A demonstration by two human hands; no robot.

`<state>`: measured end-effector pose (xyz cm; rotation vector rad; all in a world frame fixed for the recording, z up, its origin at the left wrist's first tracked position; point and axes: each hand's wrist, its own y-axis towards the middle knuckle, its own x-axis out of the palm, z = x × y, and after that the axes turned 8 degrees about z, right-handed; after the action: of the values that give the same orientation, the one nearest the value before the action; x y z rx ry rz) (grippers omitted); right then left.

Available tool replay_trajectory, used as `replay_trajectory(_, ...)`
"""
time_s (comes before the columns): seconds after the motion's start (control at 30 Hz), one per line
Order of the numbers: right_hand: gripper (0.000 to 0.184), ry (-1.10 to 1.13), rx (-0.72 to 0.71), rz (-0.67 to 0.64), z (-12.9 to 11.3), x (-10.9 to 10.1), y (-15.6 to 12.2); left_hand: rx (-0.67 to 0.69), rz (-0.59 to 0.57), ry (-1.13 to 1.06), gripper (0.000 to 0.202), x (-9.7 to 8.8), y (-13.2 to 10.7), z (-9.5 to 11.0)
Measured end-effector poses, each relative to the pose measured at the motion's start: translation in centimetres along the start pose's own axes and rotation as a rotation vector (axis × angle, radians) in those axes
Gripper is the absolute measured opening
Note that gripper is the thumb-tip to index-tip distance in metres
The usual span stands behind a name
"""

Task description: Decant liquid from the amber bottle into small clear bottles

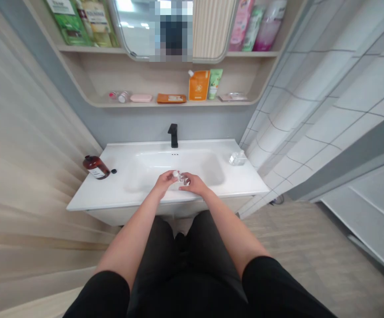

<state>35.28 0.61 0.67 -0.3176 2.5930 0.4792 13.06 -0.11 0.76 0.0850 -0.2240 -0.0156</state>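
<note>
Over the front of the white sink [135, 176], my two hands meet around a small clear bottle. My left hand [164, 183] is closed, its fingertips pinching a white cap [176, 174]. From the other side, my right hand [194, 183] wraps around the small clear bottle [186, 180], which is partly hidden by the fingers. The cap is right by the bottle's neck; whether it is still attached I cannot tell.
A brown bottle [96, 168] stands on the counter's left, beside a black cap [114, 171]. A clear container [237, 158] sits at the right. Behind the basin rises a black faucet [173, 136]. The shelf [139, 105] above holds an orange pouch [199, 85] and a green tube [215, 84].
</note>
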Motion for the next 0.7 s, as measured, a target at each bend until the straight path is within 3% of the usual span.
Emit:
replay_trajectory(0.2, 0.073, 0.012, 0.012, 0.025, 0.5, 0.2, 0.1, 0.040, 0.077, 0.064, 0.047, 0.1, 0.0, 0.6)
replay_trajectory(0.37, 0.074, 0.040, -0.015, 0.092, 1.3, 0.5, 0.1, 0.232, 0.195, 0.462, 0.031, -0.3, 0.8, 3.2)
replay_trajectory(0.5, 0.073, 0.017, 0.019, 0.121, 1.4, 0.5, 0.2, 0.346, 0.200, 0.707, 0.018, -0.4, 0.5, 6.2)
replay_trajectory(0.7, 0.064, 0.023, 0.044, 0.084, 0.8, 0.4, 0.1, 0.329, 0.176, 0.734, 0.016, -0.5, 0.0, 7.9)
